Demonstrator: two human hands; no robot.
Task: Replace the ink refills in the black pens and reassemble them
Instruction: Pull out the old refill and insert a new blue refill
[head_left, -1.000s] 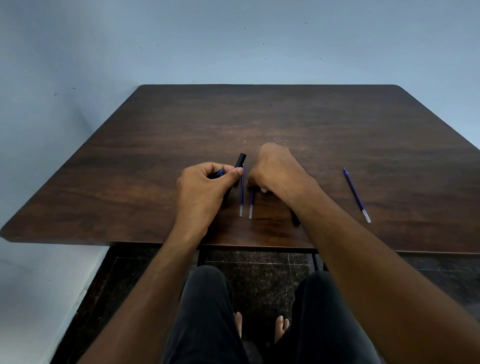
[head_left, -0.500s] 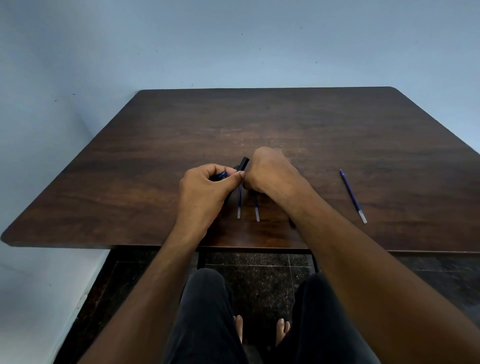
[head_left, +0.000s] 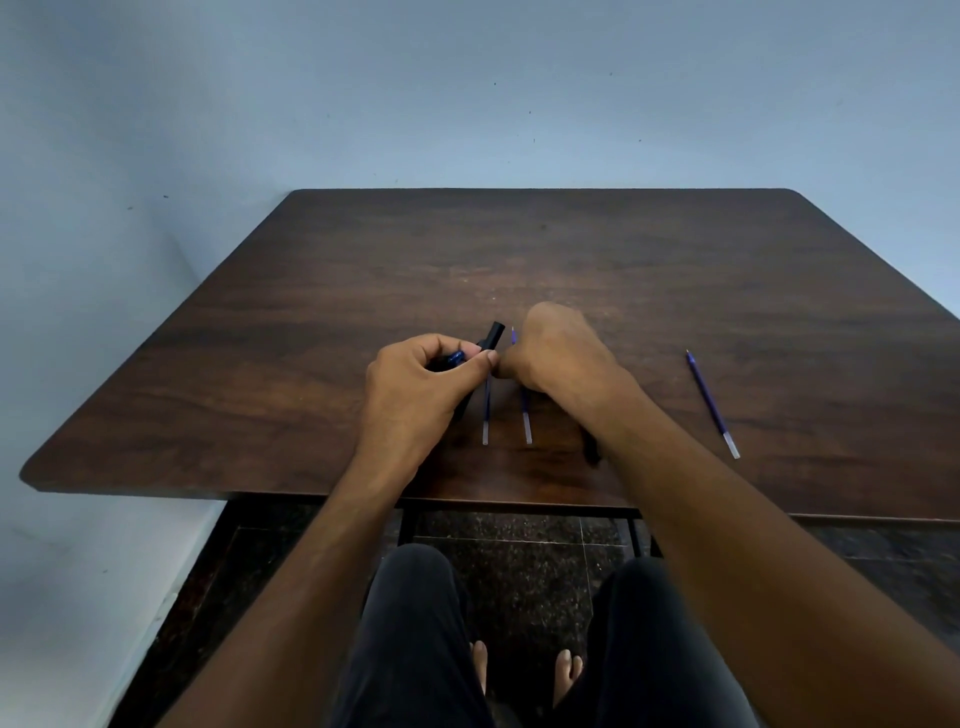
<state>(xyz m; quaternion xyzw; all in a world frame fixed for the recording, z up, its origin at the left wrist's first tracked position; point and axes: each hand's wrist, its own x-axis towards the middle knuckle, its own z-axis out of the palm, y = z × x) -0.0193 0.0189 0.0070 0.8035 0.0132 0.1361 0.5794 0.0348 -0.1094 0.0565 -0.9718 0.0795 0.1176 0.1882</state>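
my left hand (head_left: 415, 387) pinches a black pen barrel (head_left: 492, 335). my right hand (head_left: 558, 351) curls over a blue refill (head_left: 525, 415) on the worktop (head_left: 623, 260); another refill (head_left: 486, 415) lies between the hands, a third refill (head_left: 710, 402) well apart at right.

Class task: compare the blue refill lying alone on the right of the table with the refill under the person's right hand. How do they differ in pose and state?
The lone refill lies untouched and fully visible; the refill under the right hand is partly covered by that right hand, which rests over it.
The lone refill slants left toward its far tip; the covered one runs nearly straight away from the person.
Both are thin and blue, with a pale near end, on the table.
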